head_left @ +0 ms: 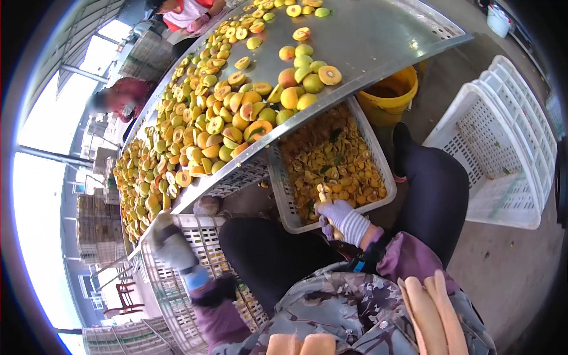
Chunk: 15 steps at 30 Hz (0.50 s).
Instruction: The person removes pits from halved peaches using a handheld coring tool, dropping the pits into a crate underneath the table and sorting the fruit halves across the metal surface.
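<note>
My right hand (344,219), in a striped pale glove, is closed around a tool with a light wooden-looking handle (323,193); its working end is too small to make out. Under it stands a white plastic crate (288,208) holding many small yellow-brown fruit scraps or pits (343,171). My left hand (173,244), gloved and smeared by motion, is at the table's near edge, over a white lattice crate (204,239). Whether it holds anything does not show. Halved yellow-green peaches (214,125) lie heaped beside it on the metal table (367,35).
A yellow bucket (390,97) stands under the table. To the right are nested white crates (503,142), and farther back a pale bucket (499,21). Two other people (186,15) are across the table. Stacked crates (94,219) line the left. My knees flank the scrap crate.
</note>
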Motion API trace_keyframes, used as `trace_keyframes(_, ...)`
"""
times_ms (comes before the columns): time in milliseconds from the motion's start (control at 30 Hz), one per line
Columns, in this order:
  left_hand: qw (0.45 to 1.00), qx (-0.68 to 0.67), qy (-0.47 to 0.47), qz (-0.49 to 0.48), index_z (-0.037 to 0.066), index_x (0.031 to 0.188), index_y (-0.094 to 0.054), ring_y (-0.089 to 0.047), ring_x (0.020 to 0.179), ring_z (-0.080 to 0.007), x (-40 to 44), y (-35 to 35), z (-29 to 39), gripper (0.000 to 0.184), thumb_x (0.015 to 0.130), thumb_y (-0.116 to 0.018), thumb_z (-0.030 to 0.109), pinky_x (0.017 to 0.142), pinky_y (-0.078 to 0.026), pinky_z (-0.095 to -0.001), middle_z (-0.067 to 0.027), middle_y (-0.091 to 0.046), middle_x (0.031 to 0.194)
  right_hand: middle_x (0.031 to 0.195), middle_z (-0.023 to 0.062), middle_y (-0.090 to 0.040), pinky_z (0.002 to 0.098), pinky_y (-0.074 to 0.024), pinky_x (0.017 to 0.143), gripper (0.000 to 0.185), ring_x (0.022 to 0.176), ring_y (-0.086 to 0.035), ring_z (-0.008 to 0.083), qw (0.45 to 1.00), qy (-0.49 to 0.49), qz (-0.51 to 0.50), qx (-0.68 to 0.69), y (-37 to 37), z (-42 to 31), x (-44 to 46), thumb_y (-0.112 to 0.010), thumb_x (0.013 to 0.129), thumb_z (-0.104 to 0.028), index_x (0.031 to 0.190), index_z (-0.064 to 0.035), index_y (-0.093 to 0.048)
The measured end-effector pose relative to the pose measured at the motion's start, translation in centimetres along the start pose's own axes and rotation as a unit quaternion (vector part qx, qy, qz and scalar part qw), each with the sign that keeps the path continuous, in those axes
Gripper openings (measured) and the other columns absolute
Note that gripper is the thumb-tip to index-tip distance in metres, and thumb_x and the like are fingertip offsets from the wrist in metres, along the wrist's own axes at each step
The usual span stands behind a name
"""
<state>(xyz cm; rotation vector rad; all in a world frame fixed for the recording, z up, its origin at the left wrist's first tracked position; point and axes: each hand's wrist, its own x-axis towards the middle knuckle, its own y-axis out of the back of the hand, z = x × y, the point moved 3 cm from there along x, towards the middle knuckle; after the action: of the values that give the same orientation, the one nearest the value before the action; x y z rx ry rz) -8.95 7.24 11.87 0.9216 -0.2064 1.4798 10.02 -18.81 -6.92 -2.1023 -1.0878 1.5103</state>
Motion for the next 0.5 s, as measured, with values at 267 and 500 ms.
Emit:
trace_keyframes(267, 0.853, 0.517, -0.015, -0.072, 0.015, 0.123, -0.057, -0.059, 0.099, -0.0343, 5.4, 5.4, 2.5, 0.047, 0.076, -0.061, 0.023, 0.084, -0.047, -0.0423, -0.0185, -0.065, 0.102, 0.071, 0.0221, -0.061, 0.0472, -0.0489, 0.056, 0.041, 0.062, -0.061, 0.0396, 0.649, 0.241, 0.214, -0.689, 2.0, -0.2, -0.4, -0.064, 0.081, -0.028, 0.103, 0.0016, -0.045)
trace_keyframes(500, 0.881, 0.286, -0.065, -0.372, 0.013, 0.116, -0.061, -0.061, 0.097, -0.0354, 0.7, -15.5, 3.4, 0.041, 0.080, -0.061, 0.031, 0.086, -0.047, -0.0395, -0.0198, -0.063, 0.105, 0.075, 0.0088, -0.063, 0.0431, -0.0473, 0.051, 0.052, 0.061, -0.063, 0.0294, 0.459, 0.380, 0.282, -0.752, 0.9, -2.4, -3.7, -0.051, 0.088, -0.021, 0.131, 0.0054, -0.039)
